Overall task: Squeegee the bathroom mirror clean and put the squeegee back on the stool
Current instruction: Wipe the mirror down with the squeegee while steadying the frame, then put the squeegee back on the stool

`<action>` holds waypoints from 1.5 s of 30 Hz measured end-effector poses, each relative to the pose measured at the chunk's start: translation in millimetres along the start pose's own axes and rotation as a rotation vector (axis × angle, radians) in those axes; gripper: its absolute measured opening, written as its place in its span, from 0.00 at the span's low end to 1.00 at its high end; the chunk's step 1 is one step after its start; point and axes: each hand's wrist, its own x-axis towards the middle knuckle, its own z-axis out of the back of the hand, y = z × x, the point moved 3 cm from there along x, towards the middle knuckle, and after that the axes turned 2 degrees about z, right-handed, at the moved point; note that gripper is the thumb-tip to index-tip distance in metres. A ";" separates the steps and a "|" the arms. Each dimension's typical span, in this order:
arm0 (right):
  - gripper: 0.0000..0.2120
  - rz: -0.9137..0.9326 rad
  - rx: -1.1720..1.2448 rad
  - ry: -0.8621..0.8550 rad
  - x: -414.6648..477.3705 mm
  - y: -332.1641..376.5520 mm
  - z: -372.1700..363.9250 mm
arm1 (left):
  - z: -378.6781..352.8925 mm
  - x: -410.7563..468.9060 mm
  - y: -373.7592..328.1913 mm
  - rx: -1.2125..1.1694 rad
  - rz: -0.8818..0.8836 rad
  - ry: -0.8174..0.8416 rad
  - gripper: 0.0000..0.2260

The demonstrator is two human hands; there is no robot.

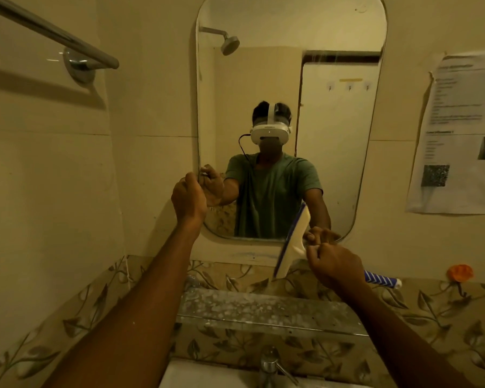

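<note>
The tall rounded mirror (263, 79) hangs on the wall ahead and reflects a person in a green shirt with a headset. My right hand (333, 266) is shut on the squeegee (293, 242), a white head with a dark blade and a blue-and-white striped handle that sticks out to the right. Its blade stands almost upright across the mirror's lower right edge. My left hand (188, 198) rests with curled fingers on the mirror's left edge, lower down. The stool is out of sight.
A glass shelf (263, 306) runs under the mirror above the tap (272, 365) and basin. A chrome towel rail (53, 35) juts from the left wall. Printed paper (459, 135) is taped to the right wall, with an orange object (459, 273) below it.
</note>
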 end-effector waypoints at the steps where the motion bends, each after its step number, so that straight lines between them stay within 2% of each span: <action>1: 0.19 -0.032 0.021 0.016 -3.4 -6.2 -0.4 | 0.1 -0.3 0.0 0.000 -0.001 -0.004 0.18; 6: 0.19 -0.159 -0.017 0.075 -26.0 -33.0 -2.8 | -2.0 -6.0 3.1 0.023 -0.044 -0.011 0.16; 15: 0.19 -0.182 -0.071 0.092 -50.6 -35.2 9.7 | -2.1 -49.1 9.3 0.117 -0.115 0.046 0.17; 20: 0.22 -0.193 -0.041 0.091 -64.1 -37.4 24.8 | -16.1 -77.3 6.3 0.238 -0.226 0.178 0.22; 22: 0.25 -0.236 0.092 0.080 -63.5 -32.2 35.8 | -24.5 -89.3 3.6 0.288 -0.259 0.238 0.21; 25: 0.33 -0.391 0.415 0.000 -65.0 -22.8 49.9 | -35.2 -108.4 0.1 0.343 -0.331 0.303 0.17; 32: 0.24 -0.638 0.911 0.100 -78.0 -27.2 39.5 | -35.3 -154.1 7.5 0.429 -0.438 0.377 0.15; 36: 0.12 -0.565 1.004 0.033 -105.0 -25.9 56.0 | -27.4 -181.6 11.9 0.493 -0.446 0.410 0.18; 40: 0.13 -0.483 1.007 -0.063 -142.3 -28.3 66.1 | -15.2 -216.3 7.0 0.536 -0.438 0.442 0.22; 45: 0.13 -0.443 0.958 -0.125 -202.2 -37.2 71.0 | 1.9 -272.3 6.6 0.530 -0.469 0.496 0.18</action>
